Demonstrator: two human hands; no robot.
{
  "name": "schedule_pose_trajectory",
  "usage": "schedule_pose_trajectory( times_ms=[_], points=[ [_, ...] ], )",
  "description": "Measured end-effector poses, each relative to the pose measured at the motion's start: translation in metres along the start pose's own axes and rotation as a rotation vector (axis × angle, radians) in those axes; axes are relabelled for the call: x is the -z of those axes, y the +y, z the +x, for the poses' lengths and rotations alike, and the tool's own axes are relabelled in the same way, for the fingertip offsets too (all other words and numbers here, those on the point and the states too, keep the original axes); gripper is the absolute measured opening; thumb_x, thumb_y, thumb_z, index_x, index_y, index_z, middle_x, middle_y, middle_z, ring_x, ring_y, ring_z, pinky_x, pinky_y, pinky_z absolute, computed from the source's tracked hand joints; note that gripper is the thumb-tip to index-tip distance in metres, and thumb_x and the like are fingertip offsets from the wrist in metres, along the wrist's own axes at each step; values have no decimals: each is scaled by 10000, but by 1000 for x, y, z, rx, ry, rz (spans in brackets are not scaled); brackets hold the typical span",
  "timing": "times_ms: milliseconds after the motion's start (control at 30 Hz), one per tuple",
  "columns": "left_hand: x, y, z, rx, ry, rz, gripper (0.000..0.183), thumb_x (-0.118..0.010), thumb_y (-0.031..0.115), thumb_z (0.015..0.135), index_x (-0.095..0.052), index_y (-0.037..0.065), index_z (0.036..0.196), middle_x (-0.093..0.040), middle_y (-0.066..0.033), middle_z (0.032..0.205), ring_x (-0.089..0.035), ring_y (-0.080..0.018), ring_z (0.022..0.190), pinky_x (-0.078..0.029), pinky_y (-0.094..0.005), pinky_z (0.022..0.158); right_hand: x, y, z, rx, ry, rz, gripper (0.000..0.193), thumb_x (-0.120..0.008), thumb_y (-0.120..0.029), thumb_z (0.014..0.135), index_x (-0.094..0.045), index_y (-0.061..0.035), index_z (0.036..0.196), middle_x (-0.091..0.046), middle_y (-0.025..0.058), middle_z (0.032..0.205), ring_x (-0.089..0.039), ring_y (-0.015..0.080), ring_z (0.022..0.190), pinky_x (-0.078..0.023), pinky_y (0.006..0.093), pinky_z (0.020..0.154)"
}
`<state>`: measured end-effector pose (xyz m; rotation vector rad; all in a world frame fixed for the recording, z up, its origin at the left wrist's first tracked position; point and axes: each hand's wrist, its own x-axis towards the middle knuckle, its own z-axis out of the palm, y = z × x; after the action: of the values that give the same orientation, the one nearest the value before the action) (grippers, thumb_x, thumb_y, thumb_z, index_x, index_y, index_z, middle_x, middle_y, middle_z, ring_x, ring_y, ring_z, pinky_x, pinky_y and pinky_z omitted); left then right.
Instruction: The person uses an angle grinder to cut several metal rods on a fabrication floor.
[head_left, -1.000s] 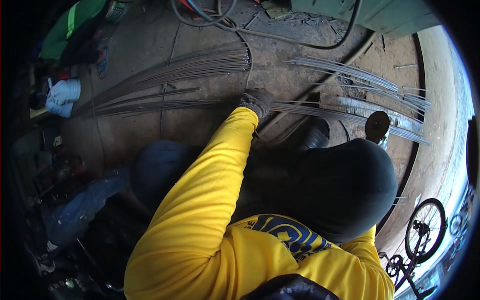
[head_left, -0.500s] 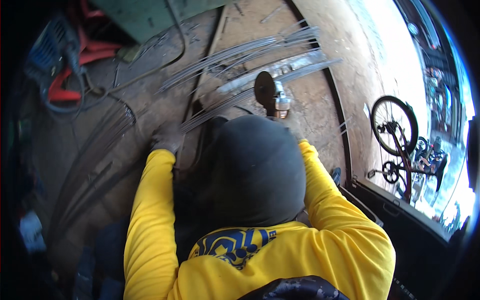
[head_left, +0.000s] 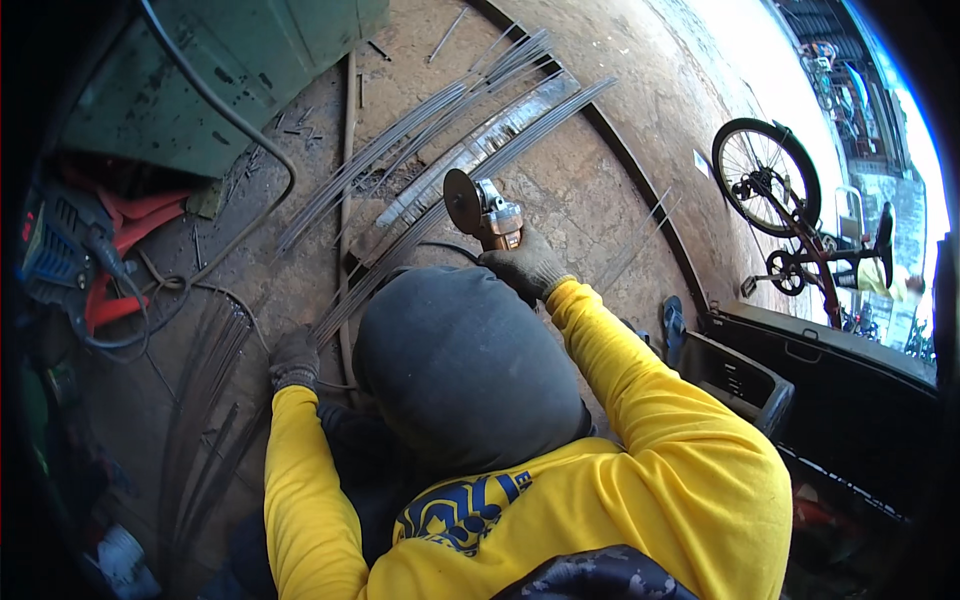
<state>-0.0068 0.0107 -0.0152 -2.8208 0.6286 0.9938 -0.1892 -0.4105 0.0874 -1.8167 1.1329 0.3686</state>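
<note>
My right hand [head_left: 525, 268], in a dark knitted glove, is wrapped around the body of an angle grinder [head_left: 498, 222]. Its dark disc [head_left: 462, 202] stands upright over a bundle of thin metal rods [head_left: 530, 143]; whether it touches them I cannot tell. At the near end of that bundle, my gloved left hand [head_left: 294, 358] is closed on the rods, its fingertips partly hidden. Alongside the rods lies a worn flat metal bar [head_left: 485, 143], with a second rod bundle [head_left: 395, 130] beyond it. A dark head covering [head_left: 465, 370] blocks the middle of the view.
A green metal cabinet [head_left: 230, 90] stands at far left, near a blue machine [head_left: 65, 240] with red parts. Cables [head_left: 240, 130] cross the floor. Darker rods [head_left: 205, 400] lie left. A bicycle [head_left: 765, 185], a sandal [head_left: 673, 320] and a dark box [head_left: 740, 385] are right.
The whole view has shifted and turned. My right hand, mostly hidden behind the head covering before, now shows clearly. In the picture, grinder and left hand sit farther left; both grips look unchanged.
</note>
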Motion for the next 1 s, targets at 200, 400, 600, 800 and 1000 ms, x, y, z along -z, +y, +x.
schedule_pose_trajectory(
  times_ms=[200,400,600,800,1000],
  points=[
    [-1,13,21,-60,-41,70,343,-475,315,1007,-705,139,1190,-709,-190,1171,-673,-400,1111,-542,-498,938,13,-24,-18,-47,50,-47,822,-859,-386,683,-537,-25,1348,-673,210,1244,-646,350,1180,-487,417,1041],
    [50,86,24,-33,-71,81,316,-527,299,992,-700,125,1191,-694,-191,1214,-663,-400,1144,-540,-497,955,8,-11,-9,-53,13,-4,828,-862,-379,684,-529,-21,1352,-656,214,1272,-637,345,1194,-481,418,1052],
    [60,86,19,44,-167,-51,382,-542,326,989,-664,118,1285,-662,-185,1297,-613,-394,1230,-486,-491,1040,12,-21,-21,-29,20,-4,864,-864,-383,679,-506,-29,1381,-654,213,1278,-632,356,1202,-471,416,1066],
    [-26,-15,39,-69,-160,-33,445,-494,359,1010,-631,108,1352,-636,-193,1346,-585,-389,1264,-450,-470,1079,10,-14,-12,-49,-14,-4,920,-869,-387,672,-466,-29,1416,-639,219,1305,-623,355,1221,-466,411,1075],
    [-34,-8,41,-210,-50,-255,481,-461,379,1021,-610,92,1377,-623,-198,1368,-573,-395,1276,-436,-458,1095,5,1,-2,-24,-3,-4,1031,-871,-383,676,-352,-28,1493,-614,246,1338,-605,370,1256,-457,412,1088]
  ],
)
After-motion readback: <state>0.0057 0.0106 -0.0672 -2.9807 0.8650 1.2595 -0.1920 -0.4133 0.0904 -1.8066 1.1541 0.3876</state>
